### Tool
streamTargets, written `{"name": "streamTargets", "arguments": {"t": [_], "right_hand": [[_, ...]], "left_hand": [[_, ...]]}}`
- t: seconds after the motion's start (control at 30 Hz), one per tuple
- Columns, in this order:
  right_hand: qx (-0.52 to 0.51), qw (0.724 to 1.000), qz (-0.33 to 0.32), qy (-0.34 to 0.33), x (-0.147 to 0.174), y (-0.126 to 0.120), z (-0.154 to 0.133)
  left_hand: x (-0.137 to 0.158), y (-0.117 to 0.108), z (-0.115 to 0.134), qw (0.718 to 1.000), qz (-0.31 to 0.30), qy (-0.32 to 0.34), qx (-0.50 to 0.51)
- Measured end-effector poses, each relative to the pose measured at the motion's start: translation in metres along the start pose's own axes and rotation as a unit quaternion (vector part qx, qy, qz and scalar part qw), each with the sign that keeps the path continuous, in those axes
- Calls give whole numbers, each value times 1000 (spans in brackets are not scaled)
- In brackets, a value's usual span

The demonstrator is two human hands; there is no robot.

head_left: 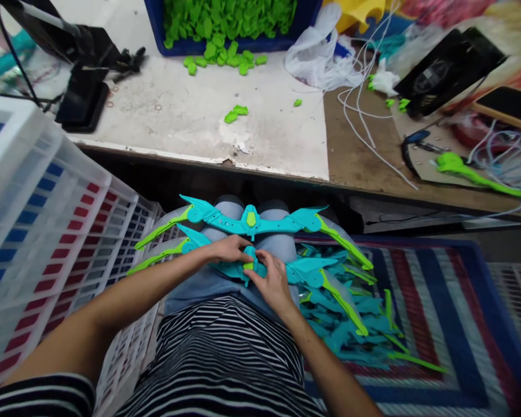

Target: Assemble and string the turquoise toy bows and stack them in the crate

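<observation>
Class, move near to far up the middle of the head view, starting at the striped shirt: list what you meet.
Striped shirt, turquoise bow-shaped part held by left hand and right hand, second bow-shaped part, white scrap, loose green pieces, blue bin.

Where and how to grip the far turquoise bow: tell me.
Take the far turquoise bow by its middle bar, beside the lime insert, probably from above: its top lies uncovered, with slim limbs on both sides, so it should balance.
</observation>
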State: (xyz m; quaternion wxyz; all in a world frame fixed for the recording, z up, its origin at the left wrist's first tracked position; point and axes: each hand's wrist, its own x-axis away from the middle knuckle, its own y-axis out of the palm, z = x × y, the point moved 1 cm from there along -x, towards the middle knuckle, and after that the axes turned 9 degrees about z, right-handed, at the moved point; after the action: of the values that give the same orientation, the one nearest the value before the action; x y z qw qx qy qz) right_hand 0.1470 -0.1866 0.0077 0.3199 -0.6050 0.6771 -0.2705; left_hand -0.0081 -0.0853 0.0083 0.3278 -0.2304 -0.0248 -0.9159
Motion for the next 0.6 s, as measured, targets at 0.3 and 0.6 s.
{"name": "streamTargets", "arguments": {"t": [0.3,0.6], "right_hand": [[46,990,-128,34,-30,-2,7],[167,962,-59,-209,-169,-53,-57]], "left_hand": [[-4,5,-3,997,53,21,-55],[39,52,5,921,231,94,-300]]}}
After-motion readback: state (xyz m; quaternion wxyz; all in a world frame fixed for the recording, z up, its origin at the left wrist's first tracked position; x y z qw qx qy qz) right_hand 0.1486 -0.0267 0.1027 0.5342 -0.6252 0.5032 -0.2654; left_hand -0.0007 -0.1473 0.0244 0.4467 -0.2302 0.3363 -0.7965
